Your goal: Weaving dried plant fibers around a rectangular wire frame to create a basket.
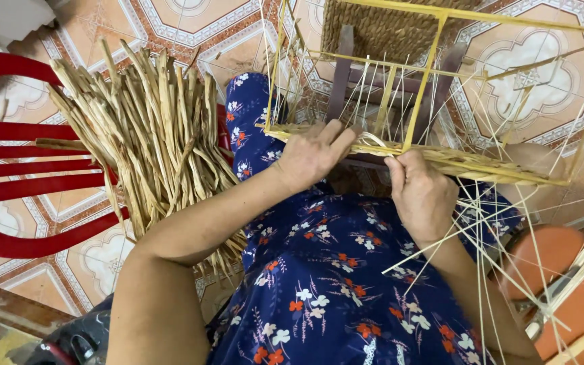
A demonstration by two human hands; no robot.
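Note:
A yellow metal wire frame [434,23] rests on my lap, with thin pale upright strands and a band of woven dried straw [468,162] along its near edge. My left hand [312,154] lies on that woven edge, fingers pressing a flat straw strand [373,140]. My right hand [422,192] is just to the right of it, thumb and fingers pinched on the same strand at the frame's edge. I wear blue floral clothing [332,270].
A thick bundle of dried straw [150,135] lies across a red plastic chair [8,155] to my left. Loose thin strands [501,243] fan out by my right knee. An orange stool [562,270] stands at the right. Patterned floor tiles [190,27] surround me.

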